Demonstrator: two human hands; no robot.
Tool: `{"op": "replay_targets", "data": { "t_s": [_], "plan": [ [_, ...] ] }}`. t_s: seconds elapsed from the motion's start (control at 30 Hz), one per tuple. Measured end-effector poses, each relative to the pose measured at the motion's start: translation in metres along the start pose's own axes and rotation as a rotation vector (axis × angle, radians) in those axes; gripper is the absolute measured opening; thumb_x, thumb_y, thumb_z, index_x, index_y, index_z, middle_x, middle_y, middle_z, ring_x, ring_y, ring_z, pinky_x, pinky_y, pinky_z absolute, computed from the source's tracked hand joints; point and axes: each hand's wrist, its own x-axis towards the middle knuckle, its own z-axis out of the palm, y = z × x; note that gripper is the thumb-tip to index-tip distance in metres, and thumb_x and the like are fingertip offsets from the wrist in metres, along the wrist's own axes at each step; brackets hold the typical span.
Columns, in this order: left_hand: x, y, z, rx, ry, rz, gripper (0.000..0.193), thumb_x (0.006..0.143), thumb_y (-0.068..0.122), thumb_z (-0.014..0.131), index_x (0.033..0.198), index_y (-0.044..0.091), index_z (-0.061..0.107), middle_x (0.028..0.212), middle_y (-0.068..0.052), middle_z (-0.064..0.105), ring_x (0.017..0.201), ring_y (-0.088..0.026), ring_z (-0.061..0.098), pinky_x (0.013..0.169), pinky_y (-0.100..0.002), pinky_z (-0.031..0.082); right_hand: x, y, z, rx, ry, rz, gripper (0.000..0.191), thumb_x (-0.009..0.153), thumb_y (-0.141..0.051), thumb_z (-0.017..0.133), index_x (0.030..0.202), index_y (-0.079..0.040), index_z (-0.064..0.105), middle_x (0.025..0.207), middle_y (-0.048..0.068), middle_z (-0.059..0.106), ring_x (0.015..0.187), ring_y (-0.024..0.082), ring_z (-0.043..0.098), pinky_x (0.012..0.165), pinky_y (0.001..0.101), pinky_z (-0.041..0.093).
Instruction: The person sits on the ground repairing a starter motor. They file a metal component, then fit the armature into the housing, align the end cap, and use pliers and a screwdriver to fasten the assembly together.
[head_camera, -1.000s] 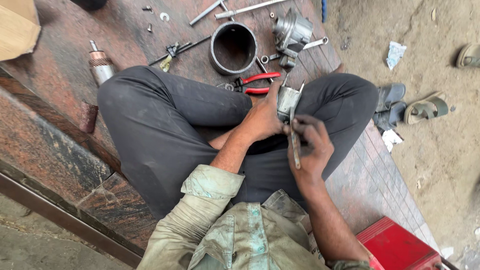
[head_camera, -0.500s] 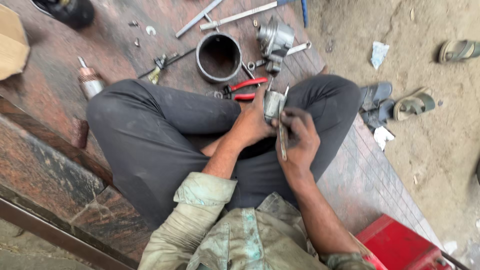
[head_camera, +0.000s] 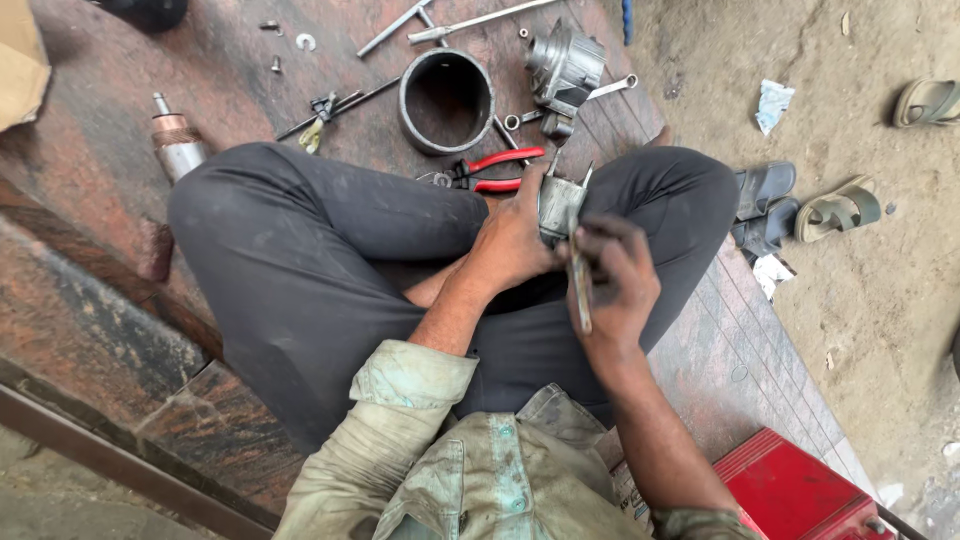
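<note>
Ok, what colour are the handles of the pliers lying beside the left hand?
Red, with dark jaws. The pliers show clearly in the head view, just past the left hand.

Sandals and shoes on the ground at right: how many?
4: a tan sandal at top right, another lower, and two dark shoes by the knee. More may lie off-frame.

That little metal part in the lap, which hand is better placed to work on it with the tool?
Probably the right hand: it already grips the thin tool, whose top end sits against the metal part. The left hand is wrapped around that part, steadying it, so it looks busy holding.
</note>
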Motion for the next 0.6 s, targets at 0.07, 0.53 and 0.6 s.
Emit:
{"op": "replay_targets", "data": {
  "t_s": [0.07,0.53,0.6],
  "plan": [
    [0.004,0.005,-0.003,0.011,0.003,-0.005,0.117,0.063,0.029,0.092,0.155,0.007,0.024,0.106,-0.029,0.072,0.105,-0.048,0.068,0.089,-0.054,0.053,0.013,0.008,0.003,-0.055,0.069,-0.080,0.015,0.098,0.004,0.077,0.108,0.003,0.066,0.127,0.014,0.067,0.104,0.023,0.073,0.086,0.0336,0.062],
    [-0.018,0.053,-0.038,-0.322,0.139,0.056,0.106,0.072,0.030,0.088,0.155,0.000,0.029,0.100,-0.012,0.080,0.099,-0.030,0.082,0.095,-0.039,0.060,0.003,0.058,-0.037,0.252,0.337,-0.019,0.014,0.110,-0.012,0.065,0.110,-0.002,0.055,0.102,0.012,0.067,0.090,0.017,0.071,0.063,0.0214,0.058],
    [-0.027,0.063,-0.046,-0.417,0.090,0.023,0.111,0.070,0.037,0.086,0.157,0.001,0.026,0.101,-0.013,0.079,0.098,-0.027,0.081,0.097,-0.038,0.060,0.007,0.068,-0.036,0.435,0.409,0.083,0.023,0.109,-0.020,0.063,0.118,-0.003,0.050,0.106,0.014,0.069,0.080,0.013,0.068,0.059,0.0181,0.049]
  ]
}}
